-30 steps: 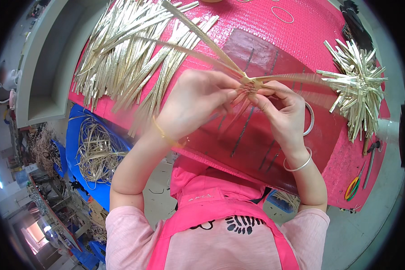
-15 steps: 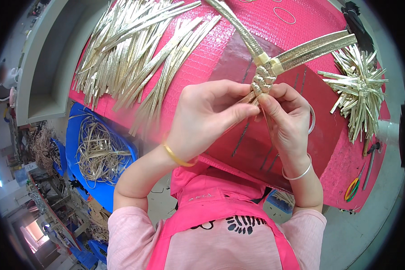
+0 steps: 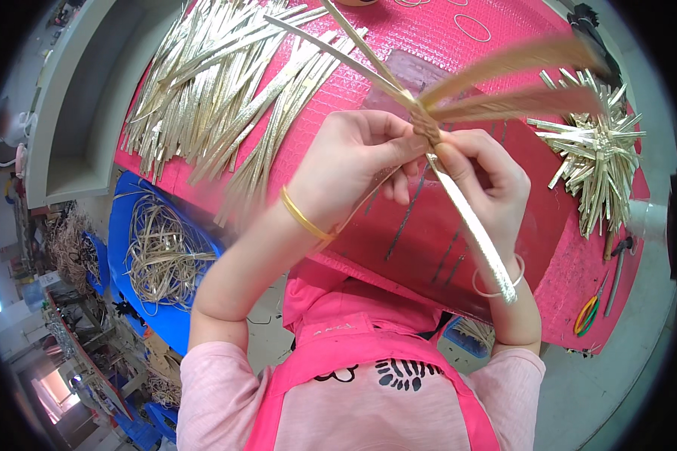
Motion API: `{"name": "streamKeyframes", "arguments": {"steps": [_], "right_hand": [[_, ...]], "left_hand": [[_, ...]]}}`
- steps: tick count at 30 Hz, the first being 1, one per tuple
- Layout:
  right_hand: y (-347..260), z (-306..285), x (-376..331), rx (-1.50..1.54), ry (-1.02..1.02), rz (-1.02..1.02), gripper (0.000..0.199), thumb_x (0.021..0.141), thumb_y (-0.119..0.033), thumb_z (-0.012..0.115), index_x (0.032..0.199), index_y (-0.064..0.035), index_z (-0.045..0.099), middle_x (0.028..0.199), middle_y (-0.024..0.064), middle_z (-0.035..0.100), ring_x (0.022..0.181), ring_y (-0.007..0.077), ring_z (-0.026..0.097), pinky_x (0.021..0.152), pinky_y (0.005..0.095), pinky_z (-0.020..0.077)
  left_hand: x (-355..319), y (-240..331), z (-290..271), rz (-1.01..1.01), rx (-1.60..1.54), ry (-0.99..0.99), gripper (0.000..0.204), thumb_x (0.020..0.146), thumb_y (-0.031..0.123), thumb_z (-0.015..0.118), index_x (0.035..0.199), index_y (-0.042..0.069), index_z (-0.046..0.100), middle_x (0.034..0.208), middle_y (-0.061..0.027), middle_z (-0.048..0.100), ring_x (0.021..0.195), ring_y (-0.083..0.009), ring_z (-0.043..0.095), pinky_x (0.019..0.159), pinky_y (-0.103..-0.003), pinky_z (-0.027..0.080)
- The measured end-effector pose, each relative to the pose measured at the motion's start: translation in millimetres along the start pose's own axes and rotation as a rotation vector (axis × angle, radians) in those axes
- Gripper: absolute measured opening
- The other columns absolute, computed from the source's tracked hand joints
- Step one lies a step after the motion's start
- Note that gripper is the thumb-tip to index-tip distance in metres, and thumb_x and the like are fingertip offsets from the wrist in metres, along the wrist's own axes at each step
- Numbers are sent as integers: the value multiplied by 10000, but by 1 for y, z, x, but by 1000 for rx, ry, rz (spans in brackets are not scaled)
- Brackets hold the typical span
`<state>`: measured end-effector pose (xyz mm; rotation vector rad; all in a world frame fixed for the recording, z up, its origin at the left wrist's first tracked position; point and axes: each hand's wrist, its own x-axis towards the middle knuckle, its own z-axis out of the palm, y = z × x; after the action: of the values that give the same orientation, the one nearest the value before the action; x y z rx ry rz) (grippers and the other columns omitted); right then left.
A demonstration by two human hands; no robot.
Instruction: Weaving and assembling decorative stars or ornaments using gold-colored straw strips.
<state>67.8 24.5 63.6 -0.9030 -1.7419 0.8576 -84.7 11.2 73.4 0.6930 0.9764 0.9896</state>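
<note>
Both hands meet at a braided gold strap piece (image 3: 423, 120), which I hold above a dark red board (image 3: 399, 218). My left hand (image 3: 357, 154) pinches the lower left of the braid between thumb and fingers. On its right side my right hand (image 3: 485, 165) is closed, thumb pressed against the braid. One shiny gold strip (image 3: 474, 225) runs down from the braid across my right hand and wrist. Two long strips reach up and left; two others, smeared by motion, stick out to the right. The fingers partly hide the knot.
Bundles of gold strips (image 3: 203, 98) cover the pink table's (image 3: 331, 83) far left. A star-shaped strip bundle (image 3: 598, 143) lies at the right, scissors (image 3: 588, 312) below it. Blue bin (image 3: 120, 248) with tangled strips stands left of the table. Thin rings (image 3: 472, 28) lie at the far edge.
The braided piece has turned and shifted slightly left and up in my hands. Its upper strips have spread apart, and one strip now hangs down over my right wrist.
</note>
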Motion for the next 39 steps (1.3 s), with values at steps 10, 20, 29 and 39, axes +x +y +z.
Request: {"name": "streamKeyframes", "arguments": {"steps": [10,20,29,39], "right_hand": [[5,-18,4,645,-133,637,146,740,-20,564,866,51,545,784,93,585,646,117,568,575,208,477],[11,-24,2,579,-250,741,155,738,-50,582,853,49,552,754,82,581,651,104,567,568,195,470],[31,-2,10,792,-109,806,245,832,-226,470,779,2,542,620,19,527,480,67,478,435,200,389],[23,-20,0,539,-365,768,174,783,-193,558,755,-39,483,544,-32,458,430,15,399,368,142,280]], "left_hand": [[1,-4,2,-12,56,-57,167,754,86,566,817,-64,529,665,-112,576,464,-121,537,396,-192,422],[3,-11,-3,-70,149,-66,162,755,80,554,792,-78,550,633,-106,574,428,-101,518,370,-175,390],[-2,-31,10,275,450,20,117,746,87,571,786,-16,609,589,-36,583,434,-45,482,371,-168,359],[2,-34,0,169,273,43,158,764,115,560,807,-32,597,638,-58,584,578,-73,534,523,-191,418]]}}
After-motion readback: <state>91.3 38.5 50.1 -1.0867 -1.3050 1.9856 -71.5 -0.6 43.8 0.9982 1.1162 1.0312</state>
